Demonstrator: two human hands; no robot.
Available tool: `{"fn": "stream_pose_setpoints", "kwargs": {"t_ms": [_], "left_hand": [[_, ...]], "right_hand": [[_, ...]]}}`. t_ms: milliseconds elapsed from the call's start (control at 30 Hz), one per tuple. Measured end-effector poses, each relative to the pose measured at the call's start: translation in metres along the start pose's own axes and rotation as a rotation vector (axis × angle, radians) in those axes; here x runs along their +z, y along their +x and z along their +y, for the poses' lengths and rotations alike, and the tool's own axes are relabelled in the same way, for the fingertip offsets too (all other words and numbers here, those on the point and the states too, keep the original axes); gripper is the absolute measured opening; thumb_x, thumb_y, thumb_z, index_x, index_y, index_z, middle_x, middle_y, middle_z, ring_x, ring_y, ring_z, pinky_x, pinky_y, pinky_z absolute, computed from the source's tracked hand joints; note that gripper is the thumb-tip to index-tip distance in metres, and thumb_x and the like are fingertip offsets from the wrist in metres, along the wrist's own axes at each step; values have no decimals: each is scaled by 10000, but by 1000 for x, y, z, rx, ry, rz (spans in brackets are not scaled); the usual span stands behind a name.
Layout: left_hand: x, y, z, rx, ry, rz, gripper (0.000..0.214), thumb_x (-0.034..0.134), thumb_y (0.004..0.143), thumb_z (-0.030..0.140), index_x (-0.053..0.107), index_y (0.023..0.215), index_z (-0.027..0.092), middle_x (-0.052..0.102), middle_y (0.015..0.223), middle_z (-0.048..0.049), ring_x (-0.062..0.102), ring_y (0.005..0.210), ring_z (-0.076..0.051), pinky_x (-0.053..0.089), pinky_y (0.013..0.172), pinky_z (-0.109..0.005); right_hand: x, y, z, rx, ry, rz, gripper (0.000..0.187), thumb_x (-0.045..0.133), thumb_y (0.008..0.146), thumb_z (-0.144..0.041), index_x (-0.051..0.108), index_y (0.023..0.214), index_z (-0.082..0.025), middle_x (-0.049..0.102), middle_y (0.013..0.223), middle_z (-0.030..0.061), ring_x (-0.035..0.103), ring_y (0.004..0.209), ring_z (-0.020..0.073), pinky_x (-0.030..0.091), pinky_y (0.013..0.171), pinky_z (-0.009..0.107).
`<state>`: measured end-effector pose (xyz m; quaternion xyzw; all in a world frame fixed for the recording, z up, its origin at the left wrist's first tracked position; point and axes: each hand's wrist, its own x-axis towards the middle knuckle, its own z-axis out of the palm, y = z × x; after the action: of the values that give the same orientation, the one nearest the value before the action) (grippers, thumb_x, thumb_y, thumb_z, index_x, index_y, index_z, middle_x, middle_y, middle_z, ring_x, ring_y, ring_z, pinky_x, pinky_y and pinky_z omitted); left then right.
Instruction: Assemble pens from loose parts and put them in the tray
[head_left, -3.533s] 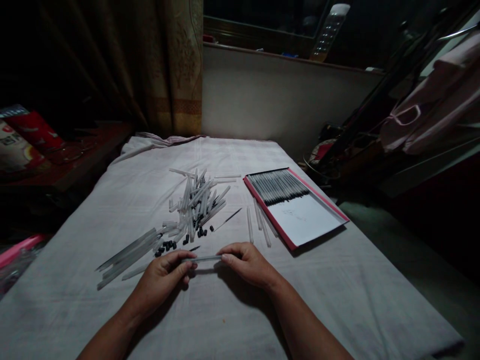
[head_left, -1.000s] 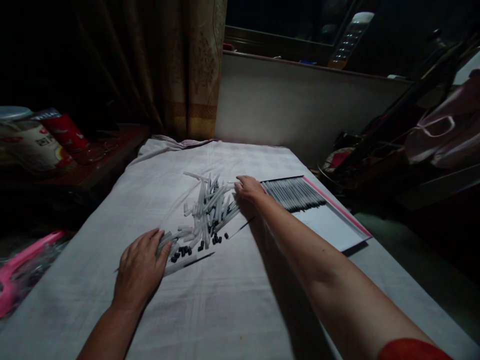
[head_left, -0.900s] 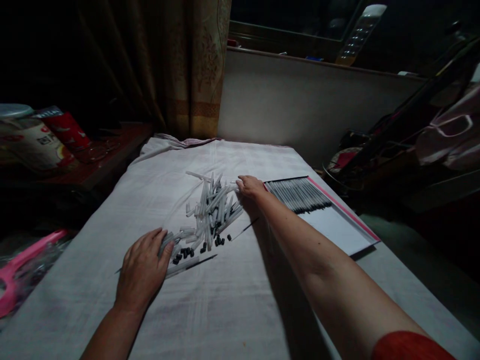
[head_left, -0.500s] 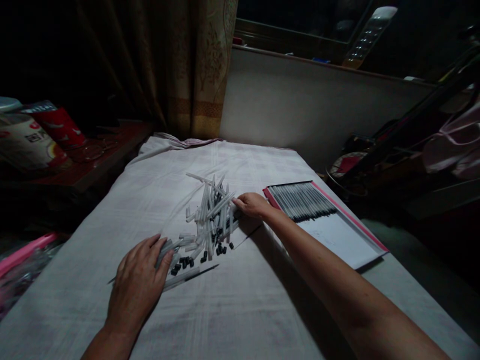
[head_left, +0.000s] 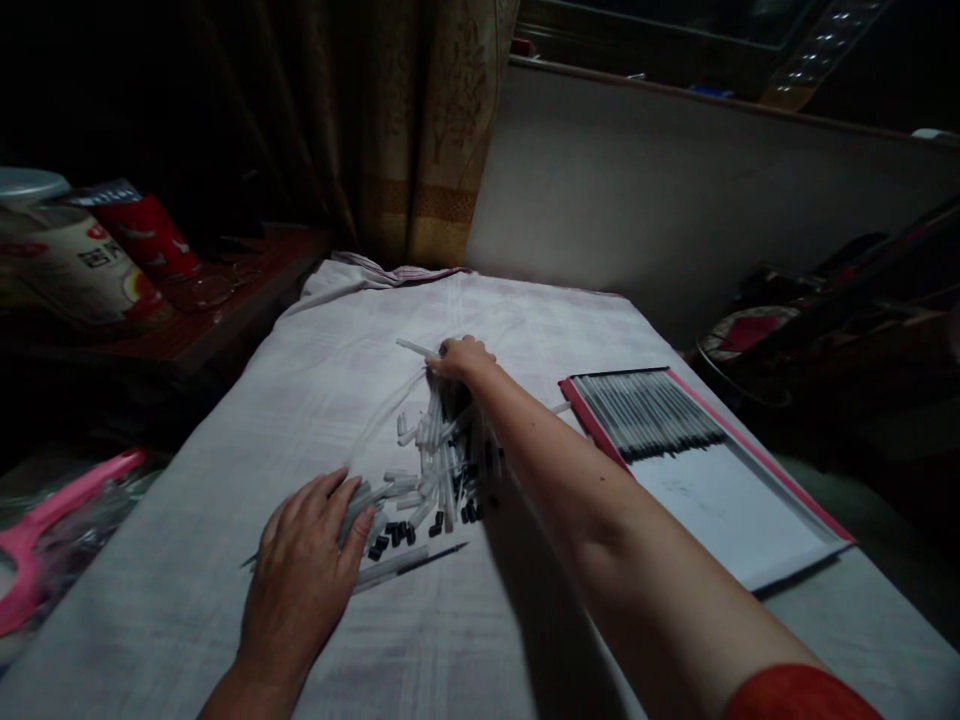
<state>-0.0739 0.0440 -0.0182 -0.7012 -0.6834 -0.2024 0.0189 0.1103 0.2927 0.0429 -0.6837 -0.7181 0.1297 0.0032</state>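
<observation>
My left hand (head_left: 306, 560) rests on the cloth with its fingers curled over clear plastic pen caps (head_left: 358, 502), which show between thumb and forefinger. A dark pointed tip sticks out on its left side. Beside the thumb, a pen refill (head_left: 431, 560) lies near a clear tube. At the far end of the pile, my right hand (head_left: 465, 358) is closed on a clear pen barrel (head_left: 414, 347); the fingertips are partly hidden. Under that forearm spreads the heap of clear pen barrels (head_left: 442, 455), partly covered. Small black plugs (head_left: 394, 533) lie along its near side.
Right of the heap, an open box lid with red edges (head_left: 795, 500) holds a row of dark-tipped pen refills (head_left: 646, 410). Jars (head_left: 82, 265) and glasses (head_left: 214, 290) stand on the wooden side table at left. A pink plastic handle (head_left: 71, 492) sits at the left edge.
My right hand has moved away from me and left across the heap to its far end, onto a clear barrel. The left hand keeps its place by the caps. The view has shifted slightly left.
</observation>
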Motion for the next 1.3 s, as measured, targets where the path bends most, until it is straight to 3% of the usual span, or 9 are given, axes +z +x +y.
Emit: {"fn": "stream_pose_setpoints", "kwargs": {"t_ms": [167,400,500,733,933,1000,1167,1300], "left_hand": [[0,0,1,13,3,0,449,390,964,434,649,1221,173,646,1308,-131,541,1247,-292,368,1100,-470],[-2,1,4,19,27,6,439,404,958,417,650,1230,174,648,1309,-134,548,1250,-290,369,1098,-456],[-3,2,6,21,27,14,446,393,957,409,654,1225,166,653,1299,-142,551,1249,-291,371,1097,-455],[-5,3,8,90,-32,-12,536,401,945,474,617,1288,123,615,1349,-170,539,1268,-313,340,1115,-495],[3,-18,22,436,-46,-213,888,627,763,650,373,1514,250,345,1594,-131,290,1465,-360,137,1183,-589],[6,-20,29,443,-29,-207,864,631,779,618,362,1520,263,333,1601,-127,274,1473,-356,102,1187,-595],[10,-8,44,334,12,-118,503,489,936,399,529,1408,228,469,1517,-142,382,1424,-317,173,1175,-584],[11,1,45,323,-27,-13,440,488,939,342,577,1346,200,557,1433,-162,470,1358,-316,262,1146,-570]], "right_hand": [[15,-15,2,-86,-59,42,416,495,938,-409,651,1249,-183,570,1328,185,534,1238,334,478,956,451],[7,-57,26,-366,-114,-50,300,572,884,-385,738,1093,-249,728,1123,73,662,1025,235,479,814,273],[3,-79,37,-425,-133,-69,290,587,883,-389,742,1094,-265,745,1097,54,672,1003,223,468,800,260],[-3,-127,70,-444,-144,-12,270,592,907,-365,763,1074,-239,717,1158,98,641,1107,272,479,897,346],[17,-165,113,-428,152,310,203,655,882,-316,783,1017,-233,631,1321,128,568,1241,280,437,1045,433],[26,-177,123,-447,285,443,180,645,881,-297,782,984,-241,642,1299,122,577,1223,275,448,1034,456],[46,-209,131,-402,585,716,215,572,895,-291,758,964,-210,729,1084,119,658,1043,251,504,951,423],[67,-241,128,-289,783,674,281,520,904,-312,738,1038,-194,749,913,85,690,827,207,550,795,340]]}}
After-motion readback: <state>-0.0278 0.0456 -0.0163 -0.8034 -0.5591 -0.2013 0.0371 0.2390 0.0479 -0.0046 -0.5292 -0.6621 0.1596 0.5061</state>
